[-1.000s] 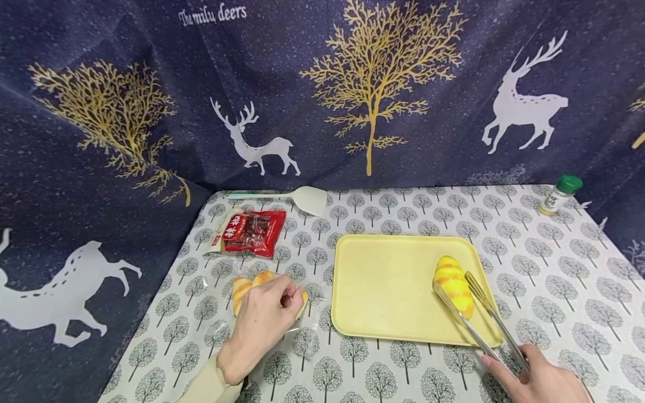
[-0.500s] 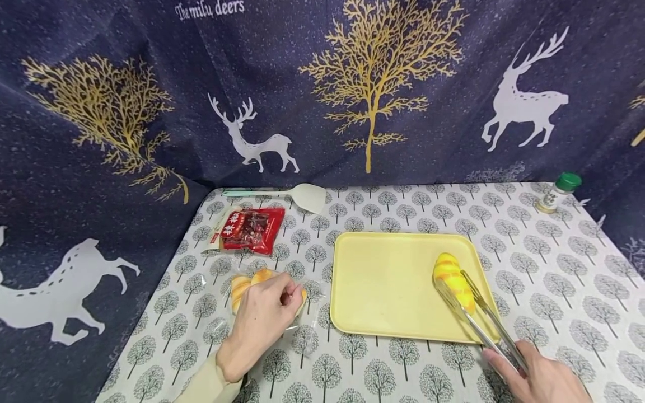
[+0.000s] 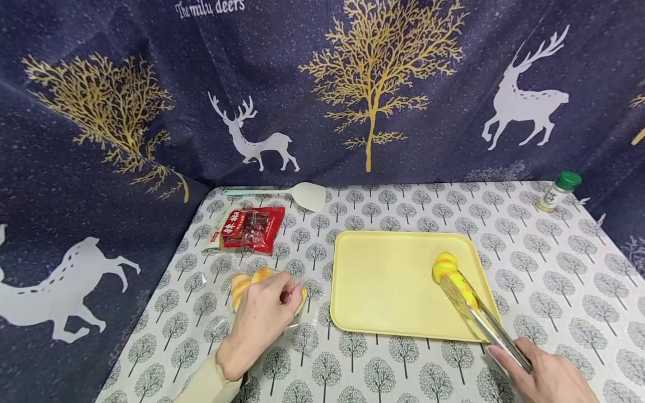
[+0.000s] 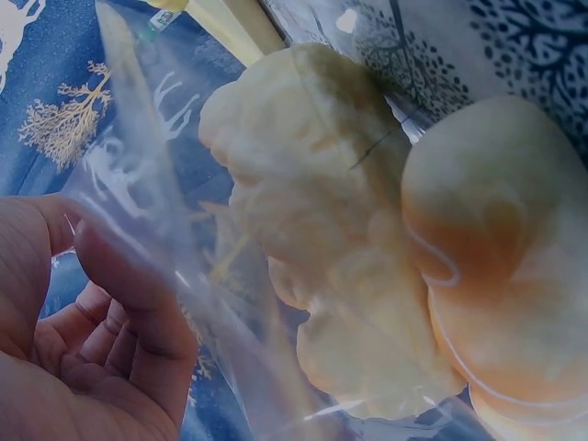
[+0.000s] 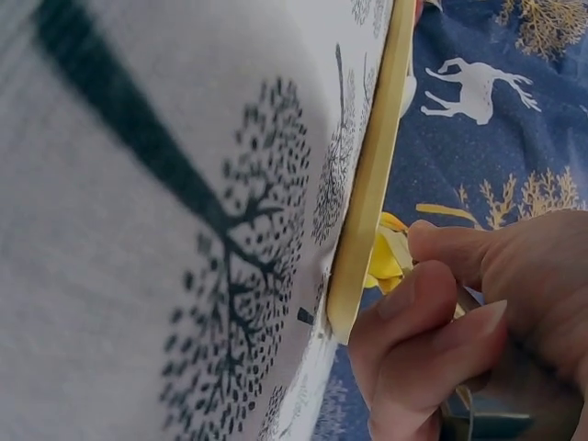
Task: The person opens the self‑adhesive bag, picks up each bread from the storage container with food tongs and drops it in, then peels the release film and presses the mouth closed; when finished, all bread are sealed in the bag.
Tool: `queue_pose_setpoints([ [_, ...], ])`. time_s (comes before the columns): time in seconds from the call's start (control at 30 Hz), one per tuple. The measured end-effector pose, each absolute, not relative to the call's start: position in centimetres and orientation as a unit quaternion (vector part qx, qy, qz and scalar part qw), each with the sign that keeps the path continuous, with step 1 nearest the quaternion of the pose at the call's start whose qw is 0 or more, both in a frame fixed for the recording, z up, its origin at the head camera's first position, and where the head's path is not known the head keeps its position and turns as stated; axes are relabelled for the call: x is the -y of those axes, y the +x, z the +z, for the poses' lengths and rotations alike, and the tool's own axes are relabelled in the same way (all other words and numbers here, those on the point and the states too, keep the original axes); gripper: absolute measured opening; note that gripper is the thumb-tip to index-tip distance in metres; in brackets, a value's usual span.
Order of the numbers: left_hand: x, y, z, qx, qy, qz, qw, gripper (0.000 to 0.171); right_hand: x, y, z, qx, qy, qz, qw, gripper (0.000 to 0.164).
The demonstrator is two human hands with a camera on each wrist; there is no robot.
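Note:
My right hand (image 3: 546, 372) grips a pair of metal tongs (image 3: 496, 333) at the front right. The tongs' ends squeeze a yellow bread roll (image 3: 445, 265) on the right side of the yellow tray (image 3: 388, 285); its middle is pressed in. My left hand (image 3: 267, 322) pinches the edge of a clear plastic bag (image 3: 314, 322) between thumb and forefinger. Inside the bag lie orange-striped bread rolls (image 3: 241, 287), partly hidden behind the hand. In the left wrist view the bag's film (image 4: 138, 216) stretches up to the pinching fingers beside a pale roll (image 4: 312, 202).
Behind the bag lies a red food packet (image 3: 254, 228) over a paler one. A white spatula (image 3: 306, 196) with a mint handle lies at the back left. A green-capped shaker (image 3: 558, 191) stands at the back right corner. A dark curtain (image 3: 413, 151) rises along the table's back edge.
The tongs have closed from either side of the yellow bread roll and now squeeze it. The left hand keeps its pinch on the bag.

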State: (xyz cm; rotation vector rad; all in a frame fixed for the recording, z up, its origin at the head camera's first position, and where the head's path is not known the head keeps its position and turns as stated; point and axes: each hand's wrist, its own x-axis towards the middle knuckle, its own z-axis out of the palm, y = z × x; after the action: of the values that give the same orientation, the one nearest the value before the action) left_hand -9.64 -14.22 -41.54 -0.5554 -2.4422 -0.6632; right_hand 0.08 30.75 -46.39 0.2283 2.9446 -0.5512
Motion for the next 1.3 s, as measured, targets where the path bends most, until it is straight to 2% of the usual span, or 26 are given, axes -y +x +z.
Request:
queue_pose_setpoints([
  [0.3,14.4,-9.6,-41.4,0.908,-0.205,-0.241,0.274,0.035,-30.3,-0.2,-46.1,-0.978,0.064,-0.183,0.073,0.038],
  [0.6,14.5,-9.6,-41.1,0.914,-0.198,-0.239,0.262,0.034,-28.2,-0.2,-45.7,-0.98,0.003,-0.2,-0.008,0.028],
  [0.93,14.6,-9.3,-41.1,0.926,-0.185,-0.234,0.232,0.034,-25.8,-0.8,-45.3,-0.965,-0.139,-0.21,-0.079,0.035],
  [1.03,14.7,-9.3,-41.1,0.926,-0.187,-0.231,0.232,0.034,-24.9,-1.1,-45.0,-0.959,-0.171,-0.212,-0.079,0.037],
  [1.13,14.7,-9.2,-41.2,0.926,-0.189,-0.228,0.234,0.034,-24.1,-1.5,-44.5,-0.95,-0.215,-0.214,-0.074,0.035],
  [1.3,14.8,-9.2,-41.1,0.926,-0.191,-0.226,0.234,0.035,-22.8,-2.5,-44.2,-0.919,-0.314,-0.209,-0.115,0.032],
])
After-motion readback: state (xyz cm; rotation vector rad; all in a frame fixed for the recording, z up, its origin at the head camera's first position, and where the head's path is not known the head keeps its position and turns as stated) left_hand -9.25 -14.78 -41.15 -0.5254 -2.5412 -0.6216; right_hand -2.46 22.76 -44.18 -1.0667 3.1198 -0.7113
